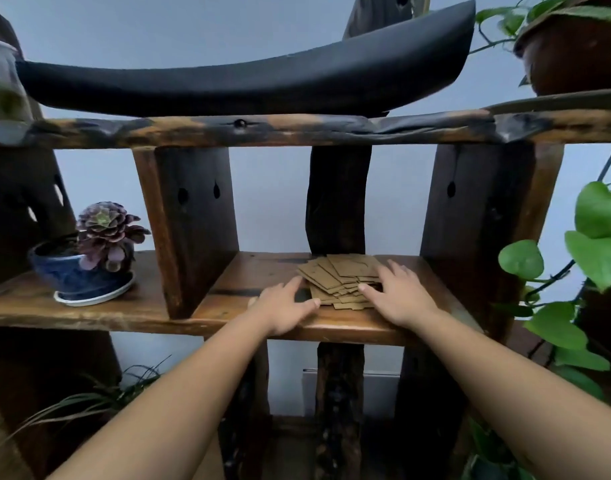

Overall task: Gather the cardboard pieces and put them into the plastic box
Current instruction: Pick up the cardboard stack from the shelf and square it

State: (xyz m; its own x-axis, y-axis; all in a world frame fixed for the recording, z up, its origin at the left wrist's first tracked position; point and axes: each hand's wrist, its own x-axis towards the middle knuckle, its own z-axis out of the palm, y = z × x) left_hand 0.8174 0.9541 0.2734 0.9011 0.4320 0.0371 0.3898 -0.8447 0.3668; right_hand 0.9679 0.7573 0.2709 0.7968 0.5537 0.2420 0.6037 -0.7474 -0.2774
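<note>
Cardboard pieces [342,278] are sitting in a loose fanned-out pile on the middle board of a rough wooden shelf [297,330], inside the compartment between two dark upright planks, right in front of a gnarly center post.

Both hands are on the pile. Left hand [283,308] is flat on the shelf at the pile's left edge, fingers spread apart and the fingertips touching the nearest pieces, so its grip is loose, not pinched on anything. Right hand [399,294] lies palm down on the right side of the pile, fingers splayed over the top pieces, thumb pointing in toward the left hand. Also not closed around anything as far as I can see, just pressing on top.

Other stuff around: purple succulent [106,232] in a blue pot [68,271] on a white saucer, one compartment over to the left on the same board. Long curved black thing [248,77] rests on the board above. Green pothos vine [553,282] hangs down the right side, and a brown pot [574,53] sits up top right. Grassy leaves [99,396] poke out at the lower left.
</note>
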